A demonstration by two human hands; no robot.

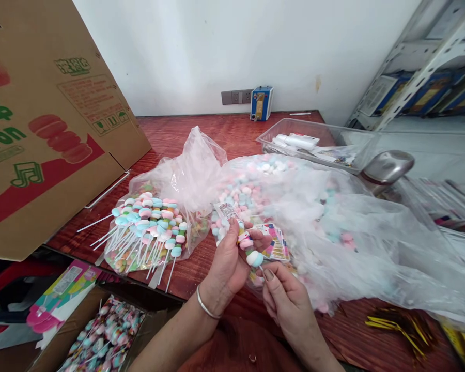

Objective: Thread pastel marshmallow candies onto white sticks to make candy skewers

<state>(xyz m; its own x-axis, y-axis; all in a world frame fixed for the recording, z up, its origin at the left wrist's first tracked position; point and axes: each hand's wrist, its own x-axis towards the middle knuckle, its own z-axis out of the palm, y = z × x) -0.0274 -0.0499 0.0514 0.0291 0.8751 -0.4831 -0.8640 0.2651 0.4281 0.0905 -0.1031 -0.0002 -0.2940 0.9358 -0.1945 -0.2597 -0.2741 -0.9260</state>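
Note:
Over the table's front, my left hand (232, 258) is closed round a marshmallow skewer (252, 253) with white, blue, pink and green pieces. A printed wrapper (227, 211) shows at the skewer's upper end, above my left thumb. My right hand (287, 294) pinches the skewer's thin white stick just below the lowest marshmallow. Just behind my hands lies a fanned stack of printed wrappers (277, 243). To the left, a pile of marshmallow skewers (149, 219) rests on a clear plastic bag, sticks toward me.
A large clear bag (294, 206) of loose marshmallows spreads to the right. Behind it stands a clear plastic tray (325, 135). A cardboard box (62, 129) rises at the left; below, an open carton (77, 315) holds many wrapped skewers. Gold ties (399, 330) lie front right.

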